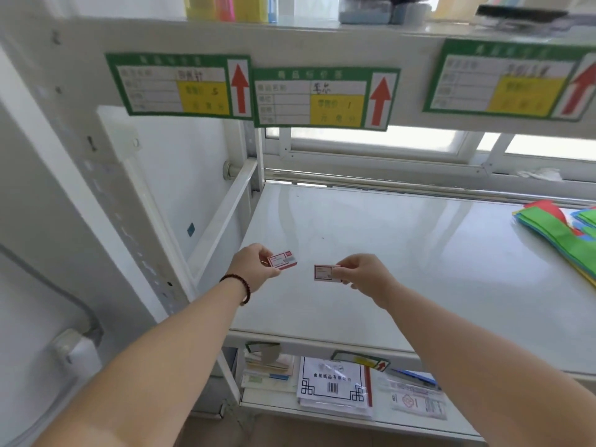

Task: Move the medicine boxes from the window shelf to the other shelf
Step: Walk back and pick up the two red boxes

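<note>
My left hand [251, 267] pinches a small red and white medicine box [283, 261] by its left end. A second small box [325, 272], white with a red border, is held at its right end by my right hand [364, 275]. Both boxes hang a little above the front left part of the white shelf [403, 253], a short gap between them. A dark bead bracelet circles my left wrist. The window runs behind the shelf's back rail.
A stack of green, red and blue sheets [567, 227] lies at the shelf's right end. Green price labels with red arrows [325, 96] hang from the shelf above. The lower shelf holds paper packs [335, 385]. A white upright post [106, 188] stands at left.
</note>
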